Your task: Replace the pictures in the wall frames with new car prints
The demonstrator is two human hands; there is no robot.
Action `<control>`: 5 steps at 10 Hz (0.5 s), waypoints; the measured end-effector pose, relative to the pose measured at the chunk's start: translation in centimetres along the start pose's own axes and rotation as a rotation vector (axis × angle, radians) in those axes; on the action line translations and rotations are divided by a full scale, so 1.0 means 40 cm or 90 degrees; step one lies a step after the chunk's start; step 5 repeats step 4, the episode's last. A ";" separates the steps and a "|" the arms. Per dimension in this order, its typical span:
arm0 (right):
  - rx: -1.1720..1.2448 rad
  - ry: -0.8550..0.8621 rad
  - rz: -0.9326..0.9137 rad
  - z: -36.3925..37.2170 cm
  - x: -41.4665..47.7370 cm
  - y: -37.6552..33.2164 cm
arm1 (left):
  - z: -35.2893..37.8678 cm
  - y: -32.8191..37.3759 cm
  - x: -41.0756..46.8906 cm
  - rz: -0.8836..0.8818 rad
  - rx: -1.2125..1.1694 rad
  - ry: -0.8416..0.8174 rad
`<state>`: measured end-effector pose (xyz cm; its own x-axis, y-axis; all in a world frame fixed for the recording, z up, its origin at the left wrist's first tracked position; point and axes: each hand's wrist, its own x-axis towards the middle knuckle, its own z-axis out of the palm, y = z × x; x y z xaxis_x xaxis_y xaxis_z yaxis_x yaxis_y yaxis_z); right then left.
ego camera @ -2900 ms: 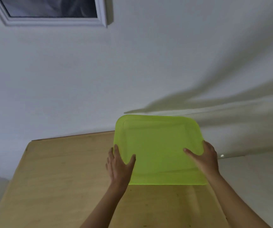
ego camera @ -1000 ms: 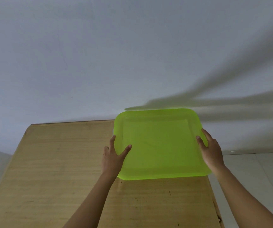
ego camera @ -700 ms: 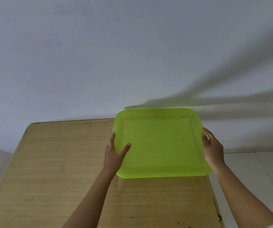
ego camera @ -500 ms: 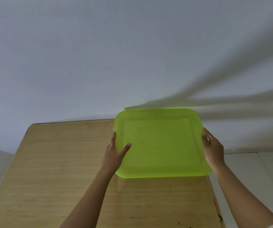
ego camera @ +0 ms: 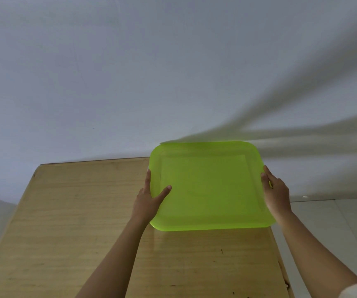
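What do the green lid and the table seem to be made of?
The green lid looks like translucent plastic, smooth and semi-glossy: light glows through it. The table looks like pale wood or veneer, lightly sheened: grain lines and a faint reflection show.

I get soft, dim light with a cool grey cast over the wall (ego camera: 130, 82). Long, blurred shadow streaks fan up and to the right of the right hand's fingers (ego camera: 268, 175), so the light comes from their left. The translucent green lid (ego camera: 209, 186) glows. A faint sheen sits on the tabletop (ego camera: 65, 222) just below the fingers. Straight edges bow near the corners.
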<state>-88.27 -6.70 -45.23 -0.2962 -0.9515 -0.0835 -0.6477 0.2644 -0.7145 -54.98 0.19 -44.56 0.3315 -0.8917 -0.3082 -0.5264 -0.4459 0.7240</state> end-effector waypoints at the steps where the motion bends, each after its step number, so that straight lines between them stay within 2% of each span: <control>1: -0.010 -0.015 0.010 -0.008 -0.006 -0.012 | -0.002 0.004 0.002 -0.001 -0.023 -0.004; 5: -0.048 -0.099 0.003 -0.035 -0.017 -0.019 | -0.023 0.018 -0.038 -0.017 -0.057 -0.045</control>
